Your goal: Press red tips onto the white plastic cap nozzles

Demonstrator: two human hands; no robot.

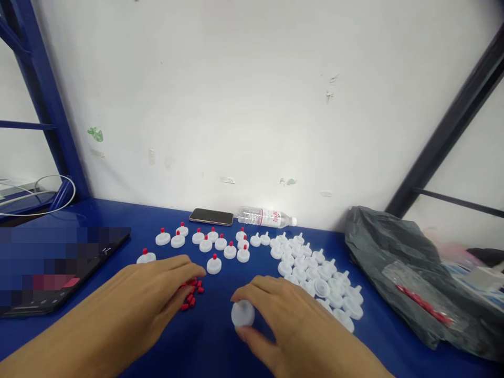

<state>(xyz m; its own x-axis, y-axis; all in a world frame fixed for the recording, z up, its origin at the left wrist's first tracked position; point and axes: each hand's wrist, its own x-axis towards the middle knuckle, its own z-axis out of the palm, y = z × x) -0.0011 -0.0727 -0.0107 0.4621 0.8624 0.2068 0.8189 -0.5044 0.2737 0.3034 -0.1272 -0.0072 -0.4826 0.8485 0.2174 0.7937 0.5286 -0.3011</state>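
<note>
A dark phone (211,216) and a clear water bottle (266,217) are lying on their sides against the white wall (252,94) at the back of the blue surface (212,341); the bottle's label is showing red print too small to read. A tablet (59,273) is resting at the left with its screen blurred, and a crumpled dark plastic bag (397,262) is sitting at the right, a clear packet of red pieces (421,302) lying on it. A group of white caps with red tips (205,242) is standing in loose rows ahead of the hands, and a pile of plain white caps (315,273) is crowding in just beside the right hand (291,320). That hand's grip is pinching a white cap (242,313) between thumb and fingers, just above the surface near the front edge; the cap is looking round, smooth and plain white, with no red tip showing. The left hand (157,289) is lying over a scatter of small red plugs (191,294), its fingertips touching them; whether its grip is pinching one, I cannot tell.
</note>
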